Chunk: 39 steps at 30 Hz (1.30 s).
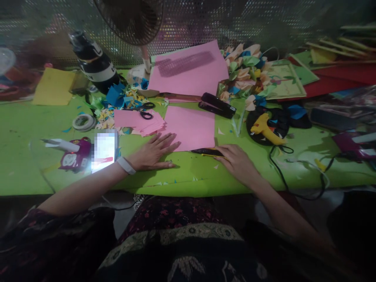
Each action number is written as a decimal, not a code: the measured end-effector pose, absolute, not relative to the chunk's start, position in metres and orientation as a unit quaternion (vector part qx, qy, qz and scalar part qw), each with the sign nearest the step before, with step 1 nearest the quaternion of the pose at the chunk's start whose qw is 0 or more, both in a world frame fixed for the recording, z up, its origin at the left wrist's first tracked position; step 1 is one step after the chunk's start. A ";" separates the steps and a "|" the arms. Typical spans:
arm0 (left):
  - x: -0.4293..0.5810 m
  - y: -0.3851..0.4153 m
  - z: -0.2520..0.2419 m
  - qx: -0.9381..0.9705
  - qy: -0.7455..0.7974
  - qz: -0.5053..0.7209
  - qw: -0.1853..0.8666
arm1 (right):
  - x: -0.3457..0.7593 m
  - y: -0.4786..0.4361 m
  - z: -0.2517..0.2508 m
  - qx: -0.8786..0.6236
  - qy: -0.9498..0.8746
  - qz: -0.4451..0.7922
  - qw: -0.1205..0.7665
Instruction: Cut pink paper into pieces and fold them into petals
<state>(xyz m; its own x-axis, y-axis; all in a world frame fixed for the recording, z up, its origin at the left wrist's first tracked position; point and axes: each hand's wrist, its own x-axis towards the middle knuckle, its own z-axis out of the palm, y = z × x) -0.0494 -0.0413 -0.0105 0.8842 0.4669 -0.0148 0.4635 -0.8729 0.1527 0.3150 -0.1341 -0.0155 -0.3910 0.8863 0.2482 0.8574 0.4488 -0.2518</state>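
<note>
A square of pink paper [190,127] lies on the green table in front of me. My left hand [157,152] rests flat with its fingers spread, the fingertips on the paper's lower left part. At the paper's near right corner, my right hand [235,160] is closed on a slim black and yellow tool [205,151], perhaps a cutter knife, lying along the near edge. Its exact kind is unclear. Left of the square is a stack of smaller pink pieces [147,127] with black-handled scissors [147,111] on top. A black stapler [217,105] sits beyond the square's right corner.
Behind stand a large pink sheet [188,70], a fan [132,15] and a black bottle [96,62]. Paper flowers [243,74] are heaped behind right. A yellow glue gun [268,129] trails a cord. Left are a tape roll [84,122], a lit phone [104,150] and a purple device [75,154].
</note>
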 end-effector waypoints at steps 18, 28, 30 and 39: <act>-0.049 -0.042 -0.015 0.970 0.235 0.025 0.057 | 0.304 -0.135 -0.017 -0.498 -0.841 0.046 0.204; -0.049 -0.042 -0.016 0.969 0.236 0.030 0.062 | 0.302 -0.134 -0.018 -0.493 -0.844 0.060 0.203; -0.043 -0.044 -0.016 0.968 0.239 0.036 0.063 | 0.306 -0.133 -0.017 -0.497 -0.842 0.054 0.202; -0.036 -0.033 -0.005 0.968 0.230 0.030 0.097 | 0.324 -0.129 -0.017 -0.507 -0.837 0.039 0.202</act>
<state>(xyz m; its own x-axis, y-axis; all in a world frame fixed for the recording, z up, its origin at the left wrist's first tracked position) -0.0358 -0.0328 -0.0052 0.8924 0.4510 0.0142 0.4393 -0.8755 0.2012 0.3245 -0.1295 -0.0173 -0.4041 0.8644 0.2991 0.8326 0.4830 -0.2710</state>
